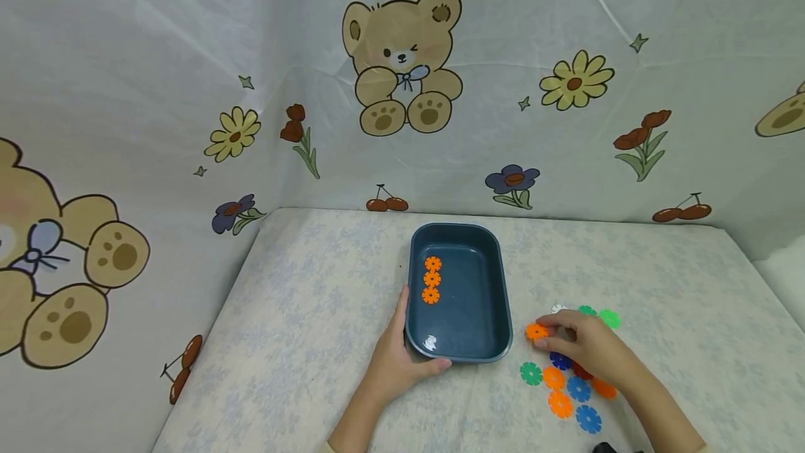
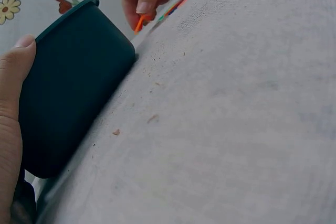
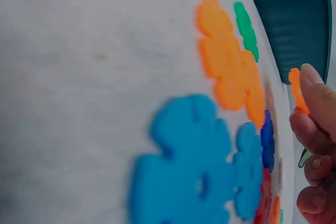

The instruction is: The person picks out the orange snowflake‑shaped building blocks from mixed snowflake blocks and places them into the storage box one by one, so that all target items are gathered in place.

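Note:
A dark blue plastic tray [image 1: 458,285] with tall sides sits on the table, and three orange notched discs [image 1: 432,279] lie in a column along its left side. My left hand [image 1: 402,362] grips the tray's near left corner, thumb [image 2: 23,56] at the near rim and fingers along the left wall. To the right of the tray, my right hand [image 1: 585,341] pinches an orange notched disc [image 1: 536,331] between thumb and fingers. That disc [image 3: 297,88] is seen edge-on in the right wrist view, held off the table.
Under and in front of the right hand lie loose discs: green [image 1: 531,373], orange [image 1: 560,404], blue [image 1: 588,419], dark blue [image 1: 560,361] and red [image 1: 582,372]. A light green disc [image 1: 609,318] lies behind it. A bear-print cloth [image 1: 490,33] hangs behind the table.

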Motion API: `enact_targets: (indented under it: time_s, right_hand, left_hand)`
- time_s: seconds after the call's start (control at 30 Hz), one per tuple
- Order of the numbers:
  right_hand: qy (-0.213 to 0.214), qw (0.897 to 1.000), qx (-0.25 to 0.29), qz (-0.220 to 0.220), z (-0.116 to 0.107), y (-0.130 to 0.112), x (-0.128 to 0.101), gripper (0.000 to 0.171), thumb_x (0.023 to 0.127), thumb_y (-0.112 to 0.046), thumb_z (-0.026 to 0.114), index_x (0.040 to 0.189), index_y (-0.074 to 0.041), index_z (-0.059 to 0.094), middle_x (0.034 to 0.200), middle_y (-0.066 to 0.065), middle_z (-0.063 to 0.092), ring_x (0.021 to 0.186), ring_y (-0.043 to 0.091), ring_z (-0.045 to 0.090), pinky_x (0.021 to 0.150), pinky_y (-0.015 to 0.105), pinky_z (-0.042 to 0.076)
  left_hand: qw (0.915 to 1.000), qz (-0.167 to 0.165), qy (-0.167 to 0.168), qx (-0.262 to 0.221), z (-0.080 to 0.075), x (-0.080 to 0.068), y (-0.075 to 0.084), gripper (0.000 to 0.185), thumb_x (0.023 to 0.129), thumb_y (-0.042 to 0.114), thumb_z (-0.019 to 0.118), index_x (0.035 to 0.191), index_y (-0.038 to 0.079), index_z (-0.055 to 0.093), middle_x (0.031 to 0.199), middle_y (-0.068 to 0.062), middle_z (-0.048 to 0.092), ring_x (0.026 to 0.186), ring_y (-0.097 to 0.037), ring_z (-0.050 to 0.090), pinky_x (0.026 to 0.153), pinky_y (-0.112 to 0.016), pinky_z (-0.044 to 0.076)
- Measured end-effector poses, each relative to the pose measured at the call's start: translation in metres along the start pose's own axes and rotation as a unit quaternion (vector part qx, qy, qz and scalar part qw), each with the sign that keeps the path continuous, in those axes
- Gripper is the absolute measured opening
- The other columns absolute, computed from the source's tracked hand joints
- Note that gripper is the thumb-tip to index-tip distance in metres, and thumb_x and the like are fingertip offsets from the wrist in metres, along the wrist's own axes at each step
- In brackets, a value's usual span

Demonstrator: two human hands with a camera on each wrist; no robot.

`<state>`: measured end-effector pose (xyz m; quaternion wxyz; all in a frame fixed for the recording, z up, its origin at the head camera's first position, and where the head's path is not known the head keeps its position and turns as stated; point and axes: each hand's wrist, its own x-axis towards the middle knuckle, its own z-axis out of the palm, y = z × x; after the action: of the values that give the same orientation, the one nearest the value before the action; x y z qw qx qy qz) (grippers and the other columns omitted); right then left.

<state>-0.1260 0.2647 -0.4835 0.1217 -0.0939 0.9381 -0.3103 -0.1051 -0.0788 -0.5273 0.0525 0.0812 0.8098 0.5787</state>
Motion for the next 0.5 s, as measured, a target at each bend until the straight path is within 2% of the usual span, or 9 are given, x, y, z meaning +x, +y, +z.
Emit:
enact_targets:
  time_s: [0.17, 0.33, 0.4, 0.5]
  right_hand:
    - [0.066, 0.997, -0.001, -0.026, -0.007, -0.006, 0.008, 0.034, 0.089, -0.032, 0.074, 0.116, -0.011, 0.072, 0.091, -0.002, 0.064, 0.068, 0.008, 0.046, 0.054, 0.020, 0.041]
    - [0.130, 0.989, 0.015, -0.067, -0.012, -0.017, 0.018, 0.028, 0.091, -0.027, 0.072, 0.115, -0.011, 0.072, 0.091, 0.000, 0.064, 0.067, 0.009, 0.044, 0.052, 0.021, 0.039]
    - [0.144, 0.986, 0.020, -0.082, -0.013, -0.023, 0.022, 0.026, 0.091, -0.025, 0.072, 0.114, -0.012, 0.072, 0.088, 0.000, 0.063, 0.065, 0.010, 0.043, 0.051, 0.022, 0.038]
    - [0.140, 0.984, 0.031, -0.108, -0.012, -0.033, 0.030, 0.025, 0.092, -0.022, 0.071, 0.114, -0.011, 0.072, 0.092, 0.000, 0.065, 0.067, 0.010, 0.044, 0.052, 0.022, 0.039]
  left_hand:
    - [1.0000, -0.001, -0.001, 0.004, 0.000, 0.000, -0.001, 0.130, 0.064, 0.056, 0.088, 0.160, 0.036, 0.003, 0.165, 0.018, 0.010, 0.152, -0.013, 0.018, 0.122, -0.052, 0.025]
    - [1.0000, 0.000, -0.001, 0.008, 0.000, 0.000, -0.001, 0.130, 0.065, 0.055, 0.089, 0.160, 0.036, 0.002, 0.165, 0.017, 0.011, 0.152, -0.014, 0.020, 0.121, -0.054, 0.027]
    - [1.0000, 0.001, 0.000, 0.008, 0.000, 0.000, -0.001, 0.130, 0.065, 0.054, 0.089, 0.160, 0.037, 0.002, 0.165, 0.017, 0.011, 0.152, -0.015, 0.021, 0.120, -0.055, 0.027]
    - [1.0000, 0.004, 0.002, 0.008, -0.001, 0.000, -0.001, 0.130, 0.065, 0.054, 0.089, 0.160, 0.036, 0.002, 0.165, 0.016, 0.011, 0.152, -0.016, 0.021, 0.120, -0.055, 0.027]
